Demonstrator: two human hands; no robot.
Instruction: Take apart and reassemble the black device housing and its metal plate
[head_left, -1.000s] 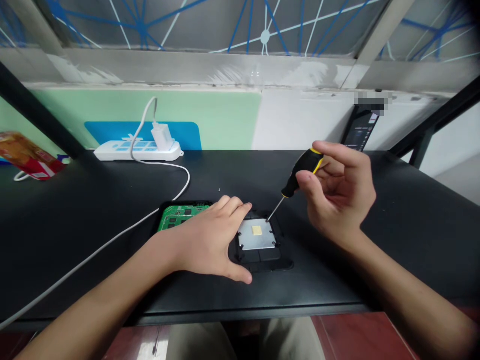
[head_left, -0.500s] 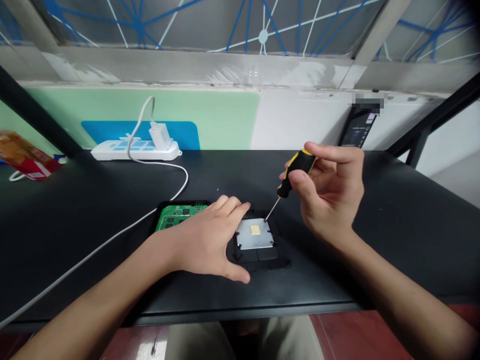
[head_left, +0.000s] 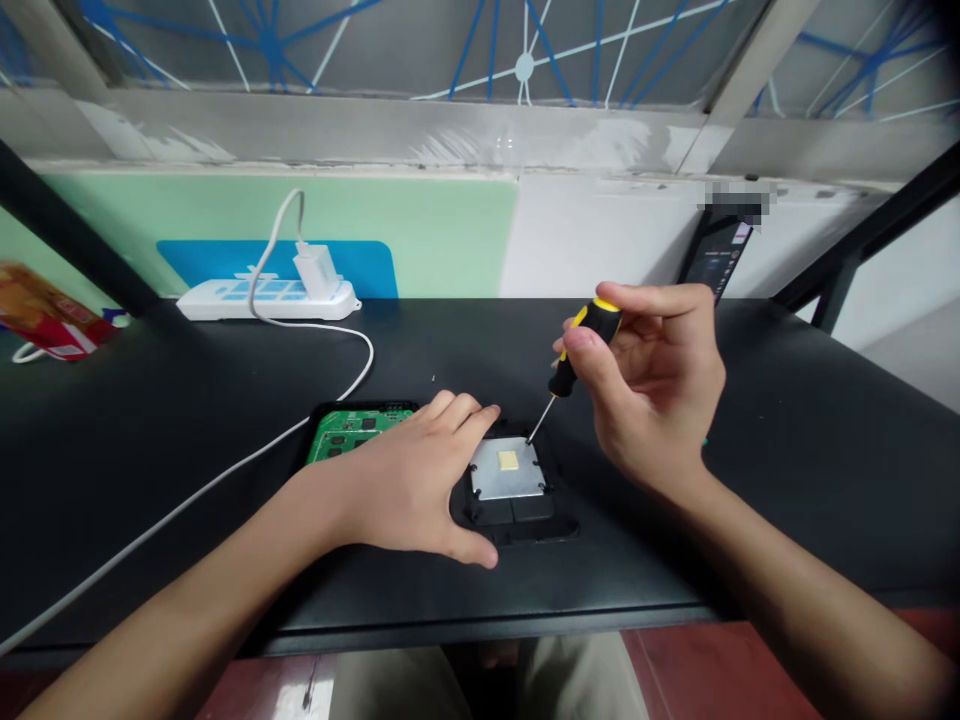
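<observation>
My right hand (head_left: 660, 385) is closed around a black and yellow screwdriver (head_left: 574, 360), its forefinger resting on the yellow end cap. The tool slants down to the left, its tip at a screw in the upper right corner of a silver metal plate (head_left: 491, 482). A small cream pad (head_left: 508, 460) sits on the plate, which lies in a black plastic cover (head_left: 540, 532). My left hand (head_left: 420, 480) spans the cover's left part, thumb near the front edge and fingers near the back, holding it. A green circuit board (head_left: 345, 430) in a black housing is partly hidden behind that hand.
A white power strip (head_left: 270, 300) with a plugged-in charger (head_left: 316, 270) stands at the back left. Its white cable (head_left: 187, 510) crosses the table's left side. A tiny screw (head_left: 433, 378) lies behind my left hand. A phone (head_left: 716, 250) leans on the wall; a red packet (head_left: 56, 315) is far left.
The screwdriver handle and right hand have shifted slightly left, with the tip still at the same plate corner. My left hand holds its place on the cover. The view has shifted a little.
</observation>
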